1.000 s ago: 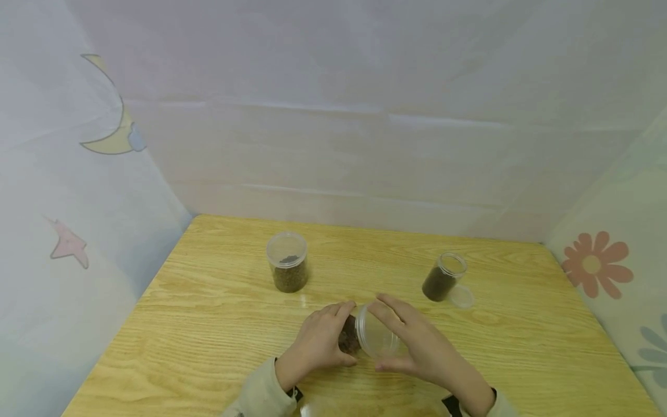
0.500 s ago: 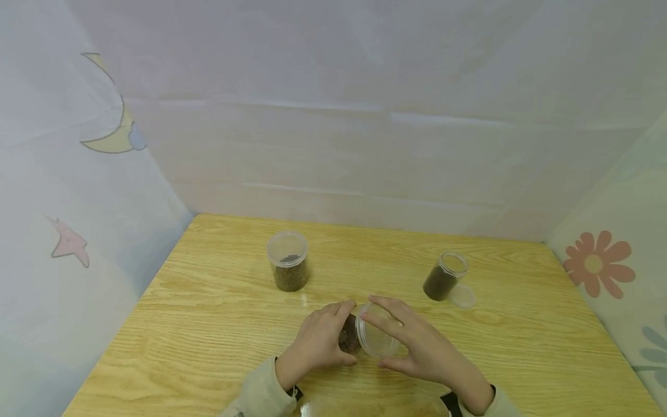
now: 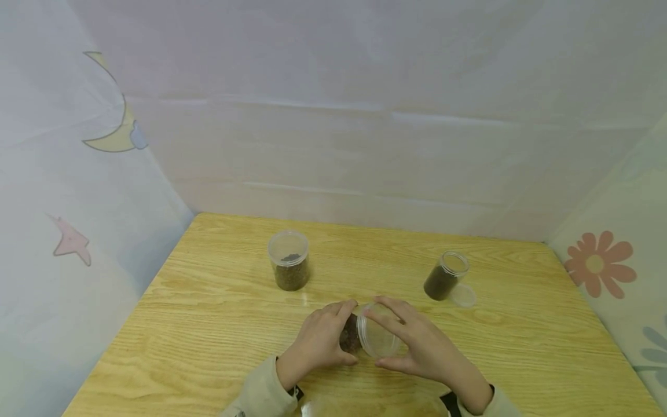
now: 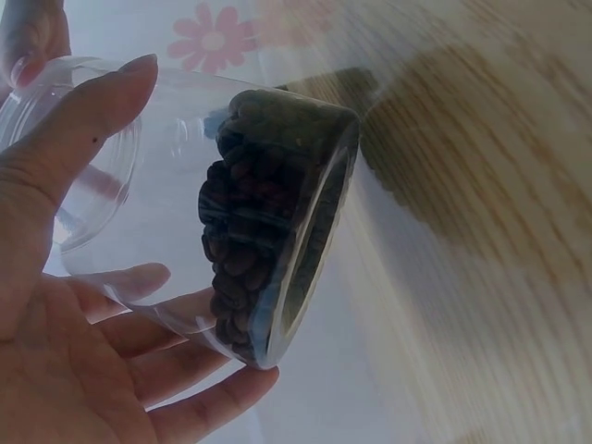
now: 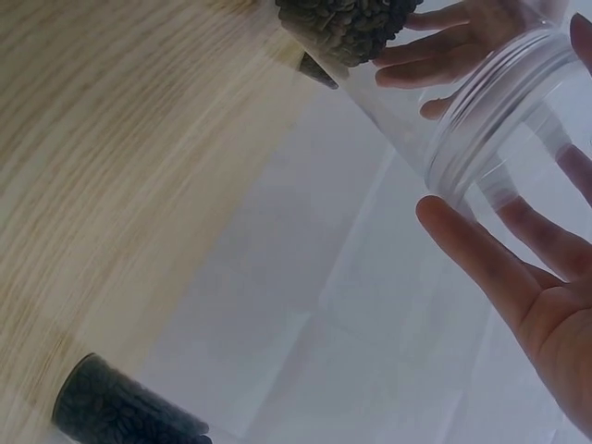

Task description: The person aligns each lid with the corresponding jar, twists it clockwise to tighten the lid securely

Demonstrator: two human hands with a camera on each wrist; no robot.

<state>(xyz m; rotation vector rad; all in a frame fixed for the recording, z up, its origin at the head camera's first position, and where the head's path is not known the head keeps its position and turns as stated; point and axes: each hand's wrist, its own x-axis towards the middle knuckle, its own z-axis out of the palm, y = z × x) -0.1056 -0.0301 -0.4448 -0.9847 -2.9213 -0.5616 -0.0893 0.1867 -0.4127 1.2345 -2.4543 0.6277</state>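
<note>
Head view, and here's the left hand (image 3: 319,340), thumb and fingers wrapped round a tilted jar (image 3: 350,336) of dark beans (image 4: 248,222) at the near side of the surface (image 3: 208,324); the right hand (image 3: 423,341) curls its fingers round the clear lid (image 3: 381,339). Careful! Should that lid pop off at this lean, beans could scatter; should the left grip slacken, the smooth jar may spin.

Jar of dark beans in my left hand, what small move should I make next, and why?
Perhaps turn the ridged end of the jar slightly with your right hand: your left hand is wrapped round the jar's body, and your right hand spans that end. I can't tell which way it should turn.
</note>
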